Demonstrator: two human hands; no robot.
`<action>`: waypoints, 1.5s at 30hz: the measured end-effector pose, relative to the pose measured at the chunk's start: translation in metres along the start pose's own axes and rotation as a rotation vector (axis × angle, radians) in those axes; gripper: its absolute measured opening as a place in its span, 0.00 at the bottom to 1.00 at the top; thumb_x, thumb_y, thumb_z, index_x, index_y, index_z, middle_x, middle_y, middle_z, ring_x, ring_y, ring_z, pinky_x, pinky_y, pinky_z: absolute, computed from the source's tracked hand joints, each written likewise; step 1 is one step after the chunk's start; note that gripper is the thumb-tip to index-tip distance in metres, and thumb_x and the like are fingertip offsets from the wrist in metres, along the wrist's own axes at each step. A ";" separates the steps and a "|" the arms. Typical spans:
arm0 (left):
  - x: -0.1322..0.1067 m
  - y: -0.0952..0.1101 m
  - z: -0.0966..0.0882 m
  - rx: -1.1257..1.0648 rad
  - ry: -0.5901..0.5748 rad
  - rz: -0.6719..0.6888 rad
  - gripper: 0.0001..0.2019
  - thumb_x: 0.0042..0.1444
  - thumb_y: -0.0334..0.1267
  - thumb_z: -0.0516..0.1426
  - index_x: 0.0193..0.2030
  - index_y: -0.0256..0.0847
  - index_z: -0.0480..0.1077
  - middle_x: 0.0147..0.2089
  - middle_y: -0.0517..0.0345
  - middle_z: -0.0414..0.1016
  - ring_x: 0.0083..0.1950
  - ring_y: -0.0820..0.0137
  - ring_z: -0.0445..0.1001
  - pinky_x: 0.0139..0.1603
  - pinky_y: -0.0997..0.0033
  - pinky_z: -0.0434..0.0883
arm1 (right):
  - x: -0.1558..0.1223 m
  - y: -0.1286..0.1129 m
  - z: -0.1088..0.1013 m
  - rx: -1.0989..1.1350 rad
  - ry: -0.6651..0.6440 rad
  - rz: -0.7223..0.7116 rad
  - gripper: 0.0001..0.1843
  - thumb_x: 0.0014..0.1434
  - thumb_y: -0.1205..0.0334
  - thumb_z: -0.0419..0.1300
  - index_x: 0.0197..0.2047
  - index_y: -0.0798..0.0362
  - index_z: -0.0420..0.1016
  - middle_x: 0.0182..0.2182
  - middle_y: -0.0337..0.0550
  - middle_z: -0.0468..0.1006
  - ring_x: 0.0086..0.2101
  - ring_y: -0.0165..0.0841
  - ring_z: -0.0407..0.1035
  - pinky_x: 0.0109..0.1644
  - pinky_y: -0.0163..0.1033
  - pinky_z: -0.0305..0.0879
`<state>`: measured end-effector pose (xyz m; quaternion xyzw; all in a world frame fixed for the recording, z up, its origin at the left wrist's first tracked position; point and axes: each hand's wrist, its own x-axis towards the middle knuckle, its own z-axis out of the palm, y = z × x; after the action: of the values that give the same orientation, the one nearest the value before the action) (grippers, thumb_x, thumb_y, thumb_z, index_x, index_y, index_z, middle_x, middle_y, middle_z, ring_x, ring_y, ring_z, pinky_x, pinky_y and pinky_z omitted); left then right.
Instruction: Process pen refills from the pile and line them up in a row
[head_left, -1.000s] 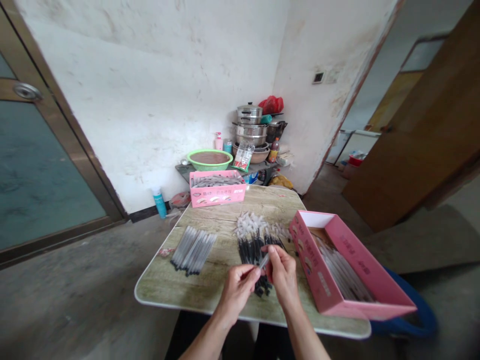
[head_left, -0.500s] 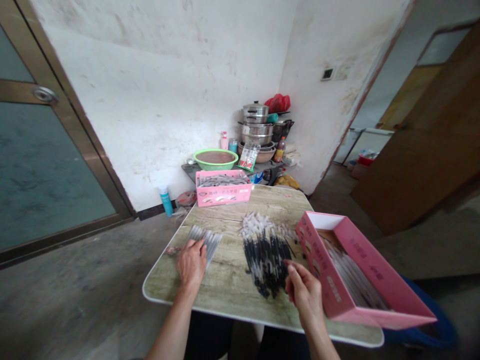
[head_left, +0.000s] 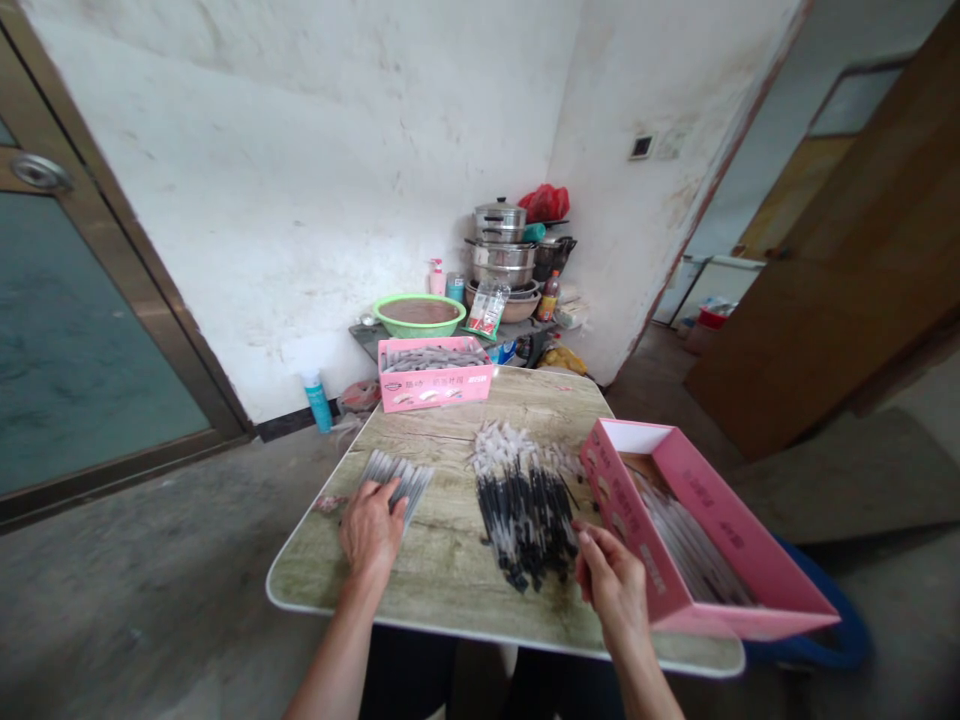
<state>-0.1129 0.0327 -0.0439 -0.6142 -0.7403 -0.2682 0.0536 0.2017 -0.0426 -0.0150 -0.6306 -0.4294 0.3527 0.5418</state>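
Observation:
My left hand (head_left: 373, 525) rests on a row of clear grey plastic tubes (head_left: 414, 483), like pen barrels, at the table's left. Its fingers lie over their near ends and touch them. To the right is a spread pile of slim black-and-clear sticks (head_left: 529, 515), like pen refills, with small whitish pieces (head_left: 501, 445) heaped at their far ends. At the pile's right edge my right hand (head_left: 613, 570) is closed, thumb against forefinger. Whatever sits in that pinch is too small to make out.
A pink box (head_left: 705, 540) with pale tubes inside stands at the table's right edge. Another pink box (head_left: 435, 385), full of grey tubes, sits at the far edge. Behind are a green basin (head_left: 420, 328) and stacked steel pots (head_left: 501, 245). The wood-patterned table (head_left: 442, 590) has rounded corners.
The whole view has shifted a little, so the table and boxes appear slightly further left. Both hands stay in nearly the same places over the table.

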 end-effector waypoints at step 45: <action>-0.025 0.073 -0.008 -1.074 -0.078 -0.092 0.17 0.55 0.46 0.56 0.45 0.38 0.76 0.37 0.50 0.78 0.34 0.65 0.74 0.34 0.69 0.71 | 0.047 -0.019 0.021 -1.344 0.060 -0.118 0.12 0.62 0.66 0.49 0.36 0.60 0.73 0.28 0.57 0.80 0.30 0.42 0.77 0.30 0.37 0.65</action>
<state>-0.0403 0.0145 -0.0232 -0.5315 -0.5268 -0.5880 -0.3071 0.1974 0.0094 0.0014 -0.8156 -0.5739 -0.0390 0.0618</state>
